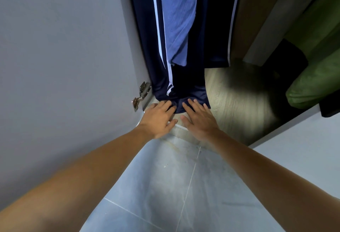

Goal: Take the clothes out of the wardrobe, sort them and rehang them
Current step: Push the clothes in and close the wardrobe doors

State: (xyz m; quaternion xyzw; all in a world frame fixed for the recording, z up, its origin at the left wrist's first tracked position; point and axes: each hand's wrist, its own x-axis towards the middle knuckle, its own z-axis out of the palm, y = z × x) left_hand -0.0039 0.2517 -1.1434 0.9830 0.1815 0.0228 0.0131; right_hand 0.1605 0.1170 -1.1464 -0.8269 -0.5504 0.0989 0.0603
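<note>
Where the long navy tracksuit trousers with white side stripes (176,77) hang down far enough for their cuffs to pool on the pale wood-grain wardrobe floor (230,99), both hands work at the bunched hem. Left hand (160,117): fingers spread, only slightly bent, tips laid on the crumpled cuff at its left side, thumb back over the wardrobe's front edge. It pinches nothing. Right hand (198,117): fingers straight and apart, pressing flat on the cuff's right side, palm above the floor's front lip.

Judged purpose: the hands sit low because that is where the slack gathers, to smooth or tuck it inside the sill.

A crinkled light-blue cotton garment (178,20) hangs in front of the trousers, ending well above the floor. Another dark navy striped piece (220,29) hangs just to the right. Hangers and rail are out of view.

A grey wardrobe door (64,48) stands open at left on a metal hinge (140,95). A green cushion-like bundle (312,77) lies at the far right.
</note>
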